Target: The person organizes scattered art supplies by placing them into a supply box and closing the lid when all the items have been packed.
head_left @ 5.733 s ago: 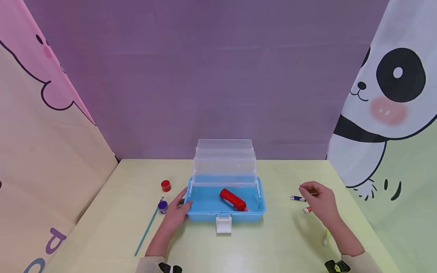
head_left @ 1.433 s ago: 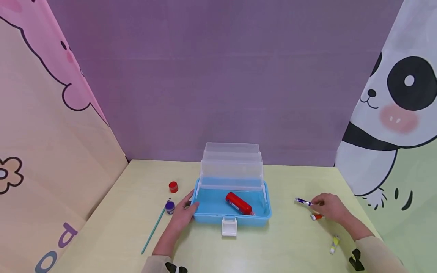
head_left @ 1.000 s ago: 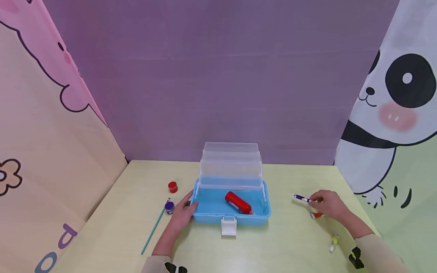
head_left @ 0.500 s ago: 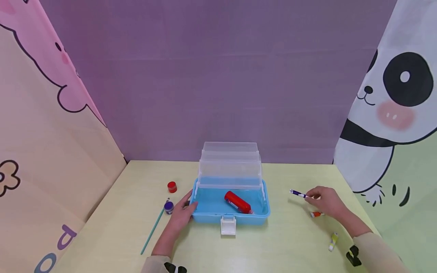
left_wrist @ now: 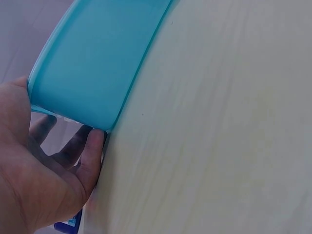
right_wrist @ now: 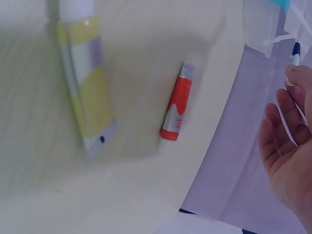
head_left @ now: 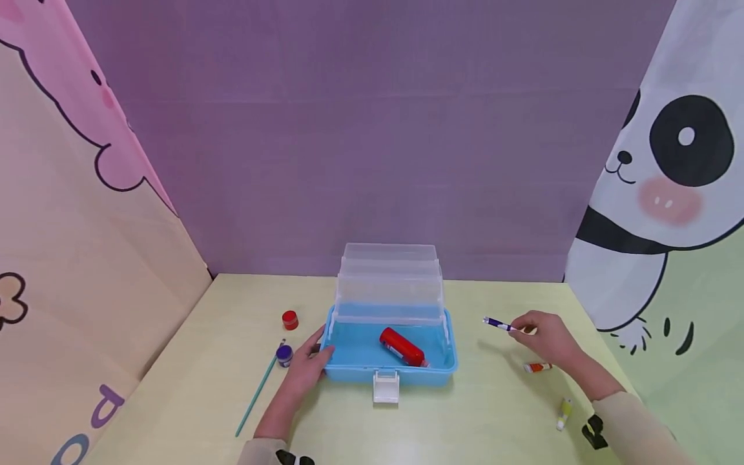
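My left hand [head_left: 303, 371] holds the left end of a blue plastic toolbox [head_left: 415, 376], thumb over the rim and fingers against the outside. In the left wrist view those fingers [left_wrist: 94, 146] press on the box's end wall. The clear lid [head_left: 389, 284] stands raised, and a red bottle [head_left: 402, 347] lies inside the box. Off to the right, my right hand [head_left: 546, 336] pinches a dark blue and white paint tube [head_left: 496, 323] by one end, above the table. Below that hand lie an orange-red paint tube [head_left: 538, 367] and a yellow paint tube [right_wrist: 90, 83].
Left of the box stand a red jar [head_left: 290, 320] and a purple-lidded jar [head_left: 284, 356]. A teal paintbrush [head_left: 258, 391] lies beside them. The box's white latch [head_left: 386, 387] hangs down at the front. A purple backdrop [head_left: 383, 135] rises behind the table.
My right hand has picked the blue and white tube up from the table and carried it leftward toward the box. My left hand keeps its place on the box.
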The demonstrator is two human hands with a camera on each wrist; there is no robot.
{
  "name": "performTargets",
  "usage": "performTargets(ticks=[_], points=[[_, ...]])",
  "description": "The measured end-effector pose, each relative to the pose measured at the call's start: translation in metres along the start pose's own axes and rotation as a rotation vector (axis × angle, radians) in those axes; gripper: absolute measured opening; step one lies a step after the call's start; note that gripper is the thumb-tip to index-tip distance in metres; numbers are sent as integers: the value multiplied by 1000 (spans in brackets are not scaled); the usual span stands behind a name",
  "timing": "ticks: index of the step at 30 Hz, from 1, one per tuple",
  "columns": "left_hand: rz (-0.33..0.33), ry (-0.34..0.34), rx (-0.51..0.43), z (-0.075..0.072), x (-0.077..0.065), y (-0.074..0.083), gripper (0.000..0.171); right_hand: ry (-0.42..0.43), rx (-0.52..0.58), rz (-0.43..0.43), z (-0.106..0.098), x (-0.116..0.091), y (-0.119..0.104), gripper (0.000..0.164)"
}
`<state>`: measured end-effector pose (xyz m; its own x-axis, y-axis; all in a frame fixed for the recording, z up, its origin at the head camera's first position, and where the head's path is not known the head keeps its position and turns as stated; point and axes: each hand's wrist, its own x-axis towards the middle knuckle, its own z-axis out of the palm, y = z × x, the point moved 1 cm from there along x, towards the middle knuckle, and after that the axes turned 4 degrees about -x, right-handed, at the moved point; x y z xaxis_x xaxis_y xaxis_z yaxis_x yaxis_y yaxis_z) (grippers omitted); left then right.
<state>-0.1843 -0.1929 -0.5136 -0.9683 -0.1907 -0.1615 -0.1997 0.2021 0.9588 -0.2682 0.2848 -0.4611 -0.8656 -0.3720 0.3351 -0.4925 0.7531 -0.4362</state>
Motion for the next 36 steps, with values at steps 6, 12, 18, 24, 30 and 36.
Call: performTargets(ticks=[6,12,18,24,30,36], points=[[8,-6,7,0,2,2,60,21,-31,-39,-7,7,-6,8],[19,-6,2,3,4,6,59,26,-32,-50,-14,9,-12,9],[-18,-8,11,2,-11,-13,60,18,20,-56,3,-7,-20,10],[-43,-30,5,4,-16,-22,60,30,42,-81,14,-15,-23,12],[-1,-21,6,4,-7,-12,60,70,18,-142,6,2,-28,10],[17,-13,4,0,-3,-1,61,72,-12,-140,-3,18,-35,10]])
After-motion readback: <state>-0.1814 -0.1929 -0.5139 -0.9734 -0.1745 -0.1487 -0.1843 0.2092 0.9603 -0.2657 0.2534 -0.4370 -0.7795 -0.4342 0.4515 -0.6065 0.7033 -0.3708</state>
